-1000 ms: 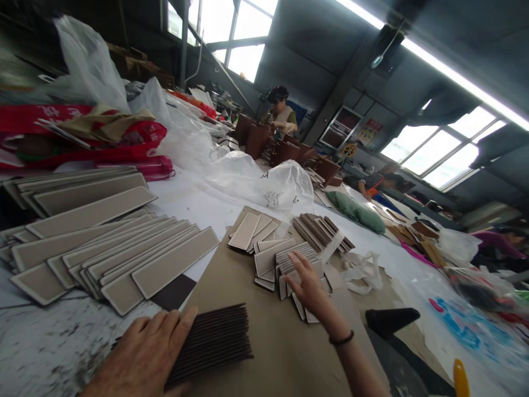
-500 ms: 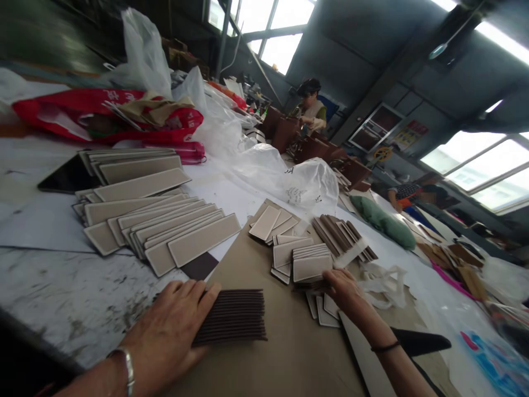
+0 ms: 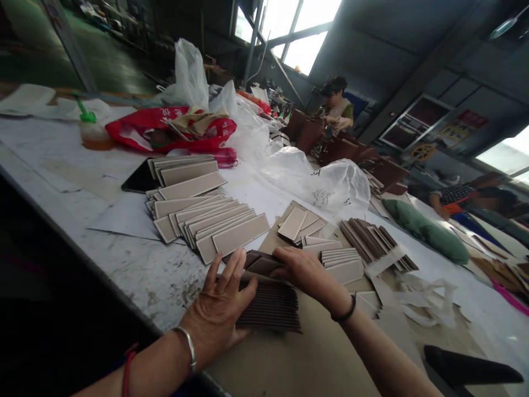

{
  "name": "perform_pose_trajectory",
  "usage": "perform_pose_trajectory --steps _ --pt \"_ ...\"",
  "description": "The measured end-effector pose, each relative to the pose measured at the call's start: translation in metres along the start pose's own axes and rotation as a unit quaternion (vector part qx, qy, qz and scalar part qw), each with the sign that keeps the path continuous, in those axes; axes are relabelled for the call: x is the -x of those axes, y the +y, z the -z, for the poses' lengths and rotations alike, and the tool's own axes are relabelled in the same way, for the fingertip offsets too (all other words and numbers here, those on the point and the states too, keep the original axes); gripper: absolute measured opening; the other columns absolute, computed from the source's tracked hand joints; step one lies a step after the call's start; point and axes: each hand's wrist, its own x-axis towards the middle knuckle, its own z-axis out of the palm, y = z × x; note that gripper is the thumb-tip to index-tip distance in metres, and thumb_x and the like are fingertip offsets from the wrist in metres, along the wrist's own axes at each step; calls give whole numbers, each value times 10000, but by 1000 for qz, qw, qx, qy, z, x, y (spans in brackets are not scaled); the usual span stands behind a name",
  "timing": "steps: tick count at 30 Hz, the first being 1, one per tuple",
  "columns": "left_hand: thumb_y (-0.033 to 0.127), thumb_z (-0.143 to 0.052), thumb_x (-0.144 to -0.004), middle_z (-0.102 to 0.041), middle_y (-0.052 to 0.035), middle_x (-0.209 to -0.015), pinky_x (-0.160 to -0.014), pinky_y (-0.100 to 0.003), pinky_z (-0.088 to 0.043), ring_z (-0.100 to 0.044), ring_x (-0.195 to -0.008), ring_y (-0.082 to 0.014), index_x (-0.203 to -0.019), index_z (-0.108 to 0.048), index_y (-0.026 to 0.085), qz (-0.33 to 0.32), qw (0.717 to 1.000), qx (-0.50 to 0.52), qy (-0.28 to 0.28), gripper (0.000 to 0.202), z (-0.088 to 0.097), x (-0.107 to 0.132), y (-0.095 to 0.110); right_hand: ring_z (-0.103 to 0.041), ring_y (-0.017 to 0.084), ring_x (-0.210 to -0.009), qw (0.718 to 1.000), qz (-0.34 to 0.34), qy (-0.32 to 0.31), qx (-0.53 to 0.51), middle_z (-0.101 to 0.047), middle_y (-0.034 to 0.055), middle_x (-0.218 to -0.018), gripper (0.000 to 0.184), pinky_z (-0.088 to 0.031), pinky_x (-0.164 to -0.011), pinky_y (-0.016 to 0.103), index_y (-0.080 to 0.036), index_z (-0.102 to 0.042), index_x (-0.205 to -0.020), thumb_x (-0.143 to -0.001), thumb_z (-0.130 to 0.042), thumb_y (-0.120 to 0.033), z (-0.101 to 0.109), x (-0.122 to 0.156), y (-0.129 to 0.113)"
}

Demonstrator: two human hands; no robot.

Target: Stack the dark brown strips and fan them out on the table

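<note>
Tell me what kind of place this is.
Probably a small workshop making leather goods or boxes. A long work table carries fanned stacks of grey strips, the person's hands rest on a brown stack, and another worker sits among brown boxes.

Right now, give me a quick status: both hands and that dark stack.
Left hand flat on the dark stack. Right hand laying a few brown pieces on top. Fanned beige strips lie just beyond, apart from it.

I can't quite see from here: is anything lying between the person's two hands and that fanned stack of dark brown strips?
Nothing visible. The left hand lies on the dark strips; the right hand grips brown pieces at their far edge.
</note>
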Motion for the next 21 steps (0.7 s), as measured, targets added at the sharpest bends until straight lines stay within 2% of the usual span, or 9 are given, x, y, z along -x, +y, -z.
perform_pose_trajectory --steps 3,6,9,12,14,16,18,20,21 --pt "623 -721 -574 -284 -170 -1478 -1127 -570 -55 -169 -1382 -369 -1218 -543 259 14 1000 -4 6 761 3 2 1 -579 202 -741 1000 17 -4 -6 -623 41 -802 192 -369 -608 265 -185 -563 -868 -822 -684 -326 -6 -3 1" --pt "612 -717 -591 -242 -114 -1509 -1119 -592 -18 -120 -1389 -384 -1191 -549 263 1 1000 -9 1 714 4 0 2 -584 212 -747 999 30 -18 -16 -629 49 -791 210 -398 -637 277 -179 -584 -862 -839 -652 -376 -12 -5 -2" --pt "617 -704 -598 -188 -141 -1522 -1117 -576 -75 -99 -1393 -380 -1262 -481 232 -17 1000 3 -27 799 3 -3 0 -601 202 -792 994 38 -10 -103 -648 49 -846 177 -432 -680 269 -180 -602 -954 -882 -600 -342 -18 -11 -12" --pt "628 -689 -595 -291 -148 -1482 -1101 -586 -127 -217 -1362 -375 -1399 -286 273 -3 997 17 -72 967 1 -7 -1 -612 191 -875 977 44 5 -207 -660 60 -955 202 -455 -762 274 -184 -587 -1093 -938 -496 -277 -21 -11 -17" --pt "626 -679 -602 -381 -128 -1433 -1082 -610 -144 -308 -1319 -376 -1429 -187 325 18 995 16 -101 1008 1 -10 0 -599 226 -942 972 27 36 -230 -655 89 -1004 279 -448 -838 338 -174 -593 -1120 -945 -468 -352 -22 -2 -12" --pt "604 -688 -603 -421 -117 -1406 -1078 -609 -156 -346 -1294 -369 -1439 -141 325 42 992 17 -121 1037 2 -12 2 -570 266 -1009 961 -34 94 -258 -641 119 -1053 400 -421 -903 411 -171 -604 -1119 -926 -447 -484 -28 16 2" --pt "586 -695 -604 -419 -116 -1411 -1089 -582 -165 -341 -1297 -351 -1446 -133 280 64 988 29 -136 1058 3 -14 3 -557 274 -1037 918 -138 162 -335 -626 128 -1096 491 -415 -924 438 -184 -605 -1123 -910 -395 -574 -41 37 18" --pt "593 -685 -610 -400 -116 -1428 -1101 -561 -160 -315 -1313 -336 -1442 -180 243 70 985 47 -152 1034 4 -16 2 -561 265 -1048 832 -237 224 -449 -615 119 -1140 542 -426 -928 433 -208 -602 -1130 -901 -343 -626 -58 54 27" --pt "604 -676 -611 -389 -113 -1437 -1105 -562 -146 -300 -1322 -333 -1433 -221 244 66 984 52 -159 1007 5 -17 2 -549 263 -1079 783 -264 252 -504 -597 111 -1186 570 -418 -947 434 -221 -594 -1151 -893 -322 -651 -68 58 27"
